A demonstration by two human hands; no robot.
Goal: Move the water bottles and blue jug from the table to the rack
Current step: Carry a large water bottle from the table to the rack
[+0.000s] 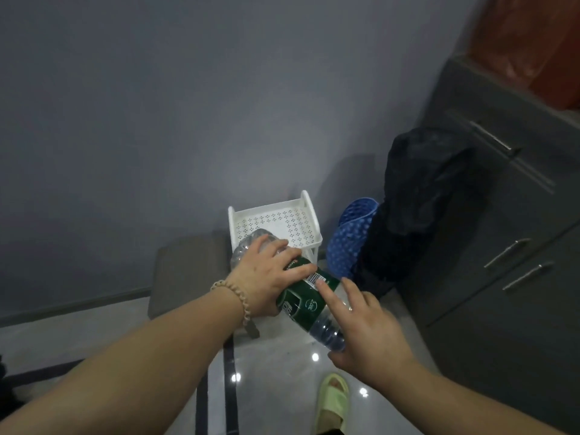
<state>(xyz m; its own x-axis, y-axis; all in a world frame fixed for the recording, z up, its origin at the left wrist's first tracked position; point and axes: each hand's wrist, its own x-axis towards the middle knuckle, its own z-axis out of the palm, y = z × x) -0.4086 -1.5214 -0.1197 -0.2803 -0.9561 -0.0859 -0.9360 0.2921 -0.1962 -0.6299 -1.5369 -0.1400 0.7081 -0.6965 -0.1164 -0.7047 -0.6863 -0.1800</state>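
Observation:
A large clear water bottle (301, 301) with a dark green label lies tilted in the air between my hands, its base toward the white rack (309, 215). My left hand (271, 274) grips it from above, fingers curled over the label. My right hand (365, 324) supports the neck end from below, its forefinger stretched along the label. The rack's perforated top shelf stands against the grey wall just beyond the bottle. The blue jug and the table are out of view.
A blue dotted basket (348, 237) and a black bag (420, 199) stand right of the rack. Grey drawers (508, 215) fill the right side. A low grey stool (188, 271) sits left of the rack. My foot in a green slipper (332, 403) is on the glossy floor.

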